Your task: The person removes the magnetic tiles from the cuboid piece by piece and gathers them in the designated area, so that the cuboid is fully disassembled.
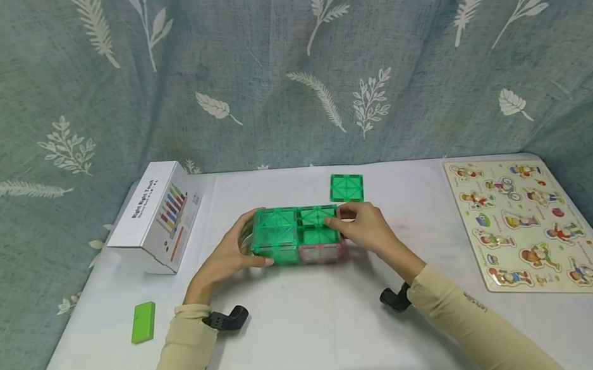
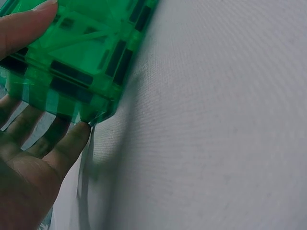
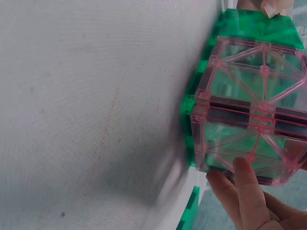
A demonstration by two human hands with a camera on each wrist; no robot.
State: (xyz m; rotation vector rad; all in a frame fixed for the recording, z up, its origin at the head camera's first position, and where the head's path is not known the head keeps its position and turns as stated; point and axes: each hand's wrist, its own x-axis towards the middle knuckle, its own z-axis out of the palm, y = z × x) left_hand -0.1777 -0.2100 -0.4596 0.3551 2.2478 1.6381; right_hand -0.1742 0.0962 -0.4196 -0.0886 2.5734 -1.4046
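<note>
A box shape built of see-through magnetic tiles (image 1: 275, 228) is between both hands over the white table. Its top and left part are green; a pink tile (image 1: 321, 253) forms the front at the right, and pink tiles (image 3: 235, 139) also line the end in the right wrist view. My left hand (image 1: 227, 259) grips the left end, thumb along the front and fingers (image 2: 72, 146) spread over the end. At the right end, my right hand (image 1: 368, 226) holds the box, thumb on the top and fingers (image 3: 249, 187) against the pink end tile.
Behind the box lies one loose green square tile (image 1: 347, 187). A white carton (image 1: 154, 219) stands at the back left, with a light green block (image 1: 143, 322) in front of it. On the right lies a picture puzzle board (image 1: 530, 227). A patterned curtain (image 1: 265, 55) hangs behind the table.
</note>
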